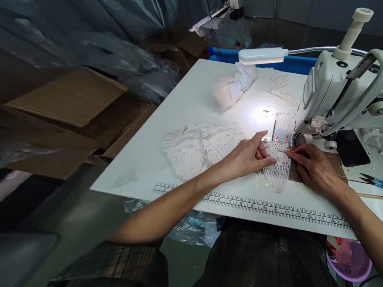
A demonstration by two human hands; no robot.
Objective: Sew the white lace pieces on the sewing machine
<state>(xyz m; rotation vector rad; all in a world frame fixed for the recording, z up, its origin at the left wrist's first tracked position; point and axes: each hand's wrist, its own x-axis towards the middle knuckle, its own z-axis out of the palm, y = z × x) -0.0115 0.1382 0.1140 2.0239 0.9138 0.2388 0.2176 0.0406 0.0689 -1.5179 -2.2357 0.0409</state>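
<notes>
A piece of white lace [278, 170] lies on the white table in front of the sewing machine [342, 98]. My left hand [249, 157] rests on the lace's left side, forefinger stretched toward the needle plate [281, 136], other fingers curled and pinching the fabric. My right hand [313, 167] lies flat on the lace's right edge, just below the presser foot, fingers pressed down on it. A larger heap of white lace [201, 149] lies to the left of my left hand.
A small lamp [260, 56] shines on the table [182, 109]. A white bundle [232, 88] and more lace sit at the back. Blue scissors [379, 183] lie at right. A ruler strip [281, 207] runs along the front edge. Cardboard boxes [70, 104] stand left; a purple basket [350, 261] below right.
</notes>
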